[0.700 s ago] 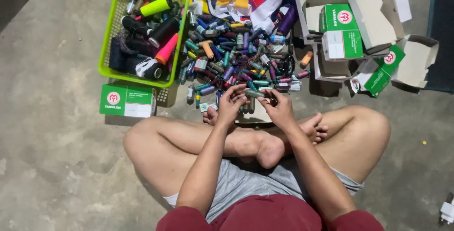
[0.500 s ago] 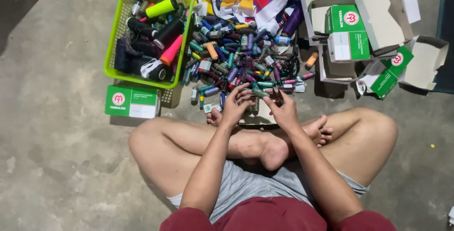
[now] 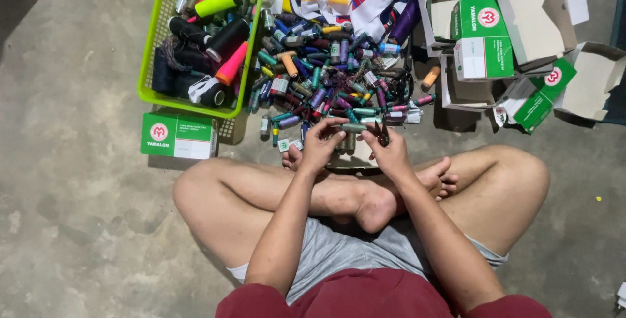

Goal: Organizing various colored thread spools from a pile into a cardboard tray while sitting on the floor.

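We hold a dark green thread spool (image 3: 354, 126) between left hand (image 3: 321, 147) and right hand (image 3: 389, 154), fingers pinching its ends, just short of the spool pile (image 3: 326, 73) on the floor; sorting seems underway, needing a steady grip

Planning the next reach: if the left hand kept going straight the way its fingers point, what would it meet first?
Likely the heap of small thread spools just beyond the greenish spool the left hand holds with the right hand; depth is hard to judge.
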